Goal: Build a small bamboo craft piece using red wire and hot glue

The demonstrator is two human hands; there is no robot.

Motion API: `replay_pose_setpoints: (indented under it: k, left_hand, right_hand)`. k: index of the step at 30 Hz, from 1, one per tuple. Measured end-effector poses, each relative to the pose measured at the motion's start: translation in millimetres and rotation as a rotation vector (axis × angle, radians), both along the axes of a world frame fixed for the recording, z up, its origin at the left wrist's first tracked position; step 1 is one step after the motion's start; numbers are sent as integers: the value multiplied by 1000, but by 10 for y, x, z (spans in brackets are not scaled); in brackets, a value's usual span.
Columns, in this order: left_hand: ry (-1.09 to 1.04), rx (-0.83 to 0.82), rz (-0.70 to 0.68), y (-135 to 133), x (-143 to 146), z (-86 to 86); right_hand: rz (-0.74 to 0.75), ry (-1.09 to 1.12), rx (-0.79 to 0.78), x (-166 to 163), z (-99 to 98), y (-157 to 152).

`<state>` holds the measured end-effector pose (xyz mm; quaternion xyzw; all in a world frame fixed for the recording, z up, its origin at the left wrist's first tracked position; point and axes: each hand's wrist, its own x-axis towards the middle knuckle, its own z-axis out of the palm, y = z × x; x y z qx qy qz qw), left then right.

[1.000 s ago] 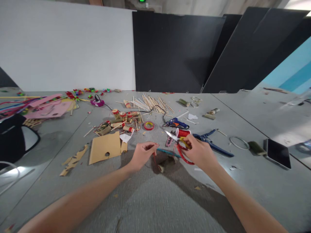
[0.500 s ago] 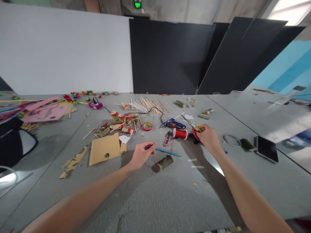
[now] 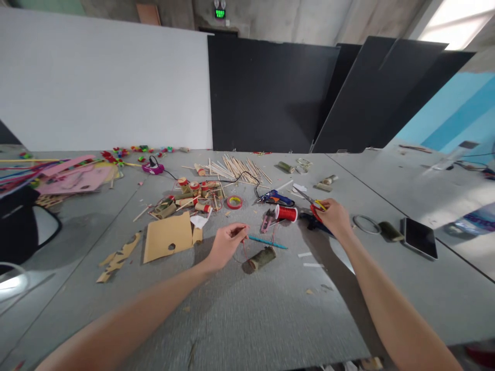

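Note:
My left hand (image 3: 228, 244) pinches a thin red string (image 3: 245, 251) above the middle of the table; the string hangs down toward a short bamboo tube (image 3: 262, 259) lying on its side. My right hand (image 3: 335, 217) grips scissors (image 3: 316, 203) with red and yellow handles, blades pointing away to the upper left. Just under that hand lies a dark tool (image 3: 311, 222), partly covered. A spool of red thread (image 3: 286, 213) rests left of the scissors, beside pink-handled pliers (image 3: 267, 221). Near my left fingertips is a blue pencil (image 3: 268, 242).
Behind the spool lies a blue glue gun (image 3: 276, 197) with a black cable. A tape roll (image 3: 234, 202), bamboo pieces (image 3: 189, 193) and thin sticks (image 3: 242, 170) spread beyond. Cardboard (image 3: 168, 238) is at left; a tablet (image 3: 419, 237) and a wire ring (image 3: 366, 224) are at right.
My right hand has lifted slightly and shifted right with the scissors, uncovering more of the dark tool. My left hand stays almost in place, holding the string.

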<state>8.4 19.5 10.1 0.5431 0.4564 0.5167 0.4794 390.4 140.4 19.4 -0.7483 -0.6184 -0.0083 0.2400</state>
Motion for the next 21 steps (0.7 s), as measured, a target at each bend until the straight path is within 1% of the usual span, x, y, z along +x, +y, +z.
replay_pose_setpoints:
  k: [3, 5, 8, 12, 16, 21]
  left_hand:
    - [-21, -3, -9, 16, -1, -9]
    - [-28, -2, -16, 23, -3, -20]
    - [-38, 5, -22, 33, -8, -41]
    - [-28, 39, -24, 49, -15, -71]
    - [-13, 62, -28, 63, -27, -93]
    - [16, 75, -16, 73, -40, -91]
  right_hand:
    - [4, -13, -12, 62, -14, 22]
    - [14, -31, 11, 60, 20, 8]
    - [26, -60, 83, -14, 141, -39]
    - [98, -62, 155, -265, 360, -89]
    - [227, -29, 65, -596, 522, -23]
    - [340, 6, -35, -897, 620, 174]
